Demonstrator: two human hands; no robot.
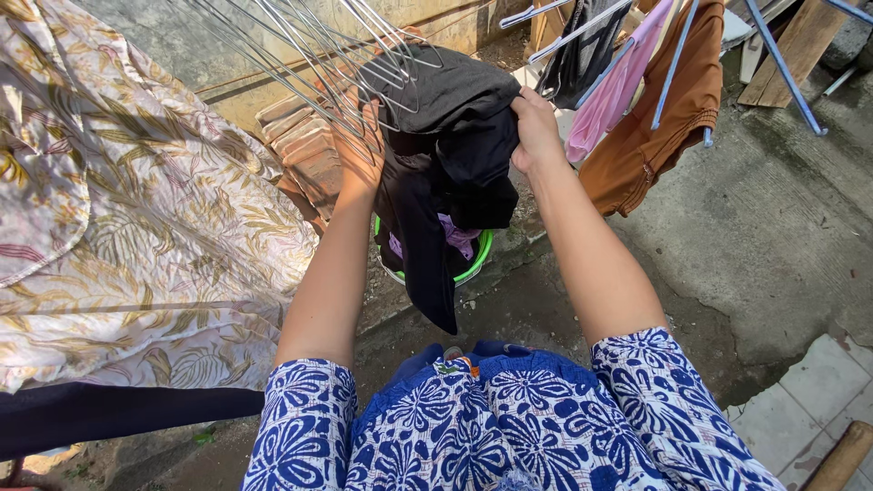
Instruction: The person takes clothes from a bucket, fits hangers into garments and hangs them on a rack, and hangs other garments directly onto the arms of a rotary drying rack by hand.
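I see the right hand [535, 127] clenched on a black garment [446, 155] draped over the wire rack [318, 55], centre far. Left hand [361, 155] grips its left edge at the wires. Green basin [473, 264] sits on the ground below.

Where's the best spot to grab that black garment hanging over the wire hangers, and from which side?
Grip the black garment at its bunched upper fold, coming from the right, where the right hand already pinches it. The cloth is thickest there and clear of the hanger wires. The left hand is at the wires on the other side, and the long tail hanging toward the green basin would probably just slip.
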